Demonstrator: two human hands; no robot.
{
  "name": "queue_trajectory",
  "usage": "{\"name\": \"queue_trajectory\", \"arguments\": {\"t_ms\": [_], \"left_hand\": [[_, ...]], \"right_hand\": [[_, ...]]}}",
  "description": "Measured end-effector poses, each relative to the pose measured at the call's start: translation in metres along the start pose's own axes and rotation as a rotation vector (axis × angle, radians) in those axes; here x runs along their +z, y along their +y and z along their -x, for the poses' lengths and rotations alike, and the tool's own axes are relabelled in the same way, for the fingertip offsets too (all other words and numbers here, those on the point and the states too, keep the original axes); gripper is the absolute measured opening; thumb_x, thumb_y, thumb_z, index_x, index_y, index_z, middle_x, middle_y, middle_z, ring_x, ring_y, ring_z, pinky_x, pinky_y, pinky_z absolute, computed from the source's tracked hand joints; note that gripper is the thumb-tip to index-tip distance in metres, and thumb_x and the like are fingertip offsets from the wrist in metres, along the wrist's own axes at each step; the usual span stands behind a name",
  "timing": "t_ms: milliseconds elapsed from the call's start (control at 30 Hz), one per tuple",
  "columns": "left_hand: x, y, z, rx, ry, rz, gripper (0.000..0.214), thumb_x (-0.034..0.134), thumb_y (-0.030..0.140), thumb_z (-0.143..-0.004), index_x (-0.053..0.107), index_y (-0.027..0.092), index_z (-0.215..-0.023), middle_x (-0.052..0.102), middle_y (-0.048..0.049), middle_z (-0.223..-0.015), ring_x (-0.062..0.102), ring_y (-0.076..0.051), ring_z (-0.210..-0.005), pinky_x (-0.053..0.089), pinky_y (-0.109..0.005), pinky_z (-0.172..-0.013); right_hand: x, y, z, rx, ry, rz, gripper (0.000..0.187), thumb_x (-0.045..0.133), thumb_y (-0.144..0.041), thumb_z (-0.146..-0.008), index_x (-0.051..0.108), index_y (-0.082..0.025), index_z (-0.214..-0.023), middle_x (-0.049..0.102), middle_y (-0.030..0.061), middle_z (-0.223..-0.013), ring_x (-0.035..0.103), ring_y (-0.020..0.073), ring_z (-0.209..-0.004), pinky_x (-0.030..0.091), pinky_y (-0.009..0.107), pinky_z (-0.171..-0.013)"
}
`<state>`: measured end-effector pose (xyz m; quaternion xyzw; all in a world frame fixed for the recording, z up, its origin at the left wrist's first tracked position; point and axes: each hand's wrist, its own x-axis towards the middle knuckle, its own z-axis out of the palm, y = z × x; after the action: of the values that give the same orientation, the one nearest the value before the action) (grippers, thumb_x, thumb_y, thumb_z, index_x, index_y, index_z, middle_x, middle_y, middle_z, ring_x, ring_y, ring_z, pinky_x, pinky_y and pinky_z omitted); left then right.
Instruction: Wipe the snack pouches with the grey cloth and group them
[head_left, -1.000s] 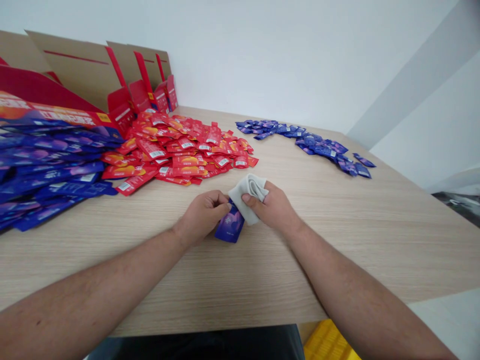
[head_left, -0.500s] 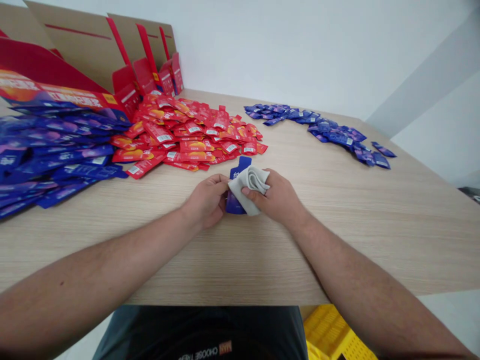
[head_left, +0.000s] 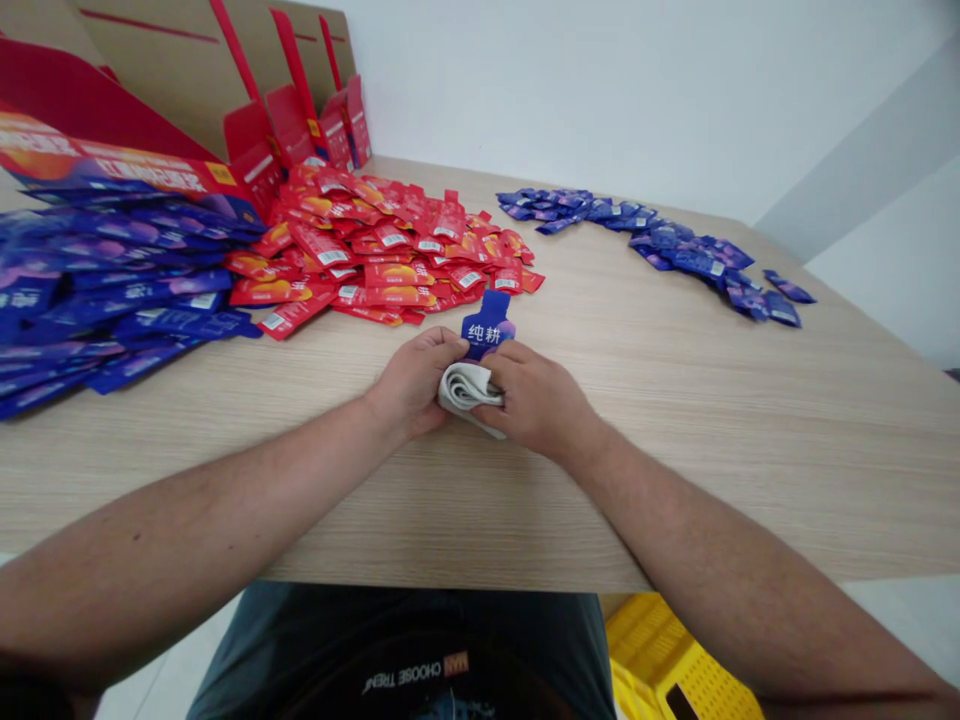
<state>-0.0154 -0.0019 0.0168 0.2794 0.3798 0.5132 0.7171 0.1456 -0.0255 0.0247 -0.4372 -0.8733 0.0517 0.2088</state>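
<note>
A dark blue sachet [head_left: 489,325] with white characters and a narrow neck stands up between my hands, over the near middle of the table. My left hand [head_left: 424,385] pinches its left edge between thumb and fingers. My right hand [head_left: 536,395] is closed on a folded pale grey cloth [head_left: 463,385], which lies across the lower part of the sachet and hides it. Beyond my hands spreads a heap of red sachets [head_left: 390,250]. To the left is a pile of blue sachets [head_left: 142,290].
Red and brown cardboard boxes [head_left: 255,150] stand open at the back left. A row of blue sachets [head_left: 675,245] runs along the back right of the wooden table [head_left: 720,440]. Below the front edge, a yellow plastic crate [head_left: 667,660] sits at the right.
The cloth in my right hand has moved down and left over the sachet, baring its upper printed part. My left hand keeps its hold. The view has shifted slightly.
</note>
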Motion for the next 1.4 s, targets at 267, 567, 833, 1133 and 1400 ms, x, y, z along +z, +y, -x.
{"name": "queue_trajectory", "arguments": {"t_ms": [267,567,833,1133,1400], "left_hand": [[0.002,0.007,0.0,0.028,0.038,-0.04,0.015,0.063,0.011,-0.074,0.052,0.018,-0.068,0.054,0.003,-0.053,0.049,-0.012,-0.044,0.042,-0.025,-0.045],[0.002,-0.004,0.005,-0.027,-0.109,-0.24,0.018,0.068,0.01,-0.076,0.052,0.017,-0.07,0.052,0.0037,-0.053,0.043,-0.008,-0.042,0.033,-0.017,-0.041],[-0.001,0.008,0.008,-0.183,-0.169,-0.037,0.012,0.067,0.024,-0.084,0.055,0.02,-0.084,0.06,0.0004,-0.067,0.06,-0.016,-0.053,0.057,-0.033,-0.051],[0.004,-0.014,0.0,-0.107,-0.143,-0.01,0.007,0.063,0.023,-0.079,0.065,0.017,-0.083,0.068,-0.005,-0.074,0.064,-0.017,-0.066,0.054,-0.028,-0.062],[0.006,-0.014,0.009,0.181,-0.041,-0.121,0.019,0.059,0.035,-0.091,0.061,0.018,-0.085,0.061,0.0,-0.071,0.054,-0.012,-0.059,0.047,-0.023,-0.056]], "right_hand": [[-0.002,0.007,-0.001,-0.075,-0.07,-0.067,0.021,0.073,-0.035,-0.084,0.065,-0.019,-0.096,0.063,0.0068,-0.098,0.06,0.0217,-0.093,0.049,0.033,-0.081],[-0.016,0.051,-0.003,0.385,0.39,-0.206,0.037,0.071,-0.052,-0.08,0.067,-0.019,-0.095,0.068,0.0076,-0.094,0.063,0.0254,-0.088,0.052,0.041,-0.08],[-0.006,0.071,-0.001,0.47,0.281,-1.119,0.069,0.076,-0.071,-0.067,0.063,-0.021,-0.113,0.075,0.0077,-0.103,0.072,0.0253,-0.087,0.059,0.039,-0.076],[0.012,0.008,-0.001,0.276,0.274,-0.721,0.042,0.074,-0.056,-0.081,0.068,-0.022,-0.105,0.075,0.005,-0.099,0.07,0.0238,-0.091,0.056,0.039,-0.082],[0.008,0.016,-0.002,0.449,0.366,-0.532,0.052,0.07,-0.06,-0.081,0.068,-0.02,-0.114,0.075,0.0102,-0.105,0.07,0.0279,-0.096,0.055,0.044,-0.084]]}}
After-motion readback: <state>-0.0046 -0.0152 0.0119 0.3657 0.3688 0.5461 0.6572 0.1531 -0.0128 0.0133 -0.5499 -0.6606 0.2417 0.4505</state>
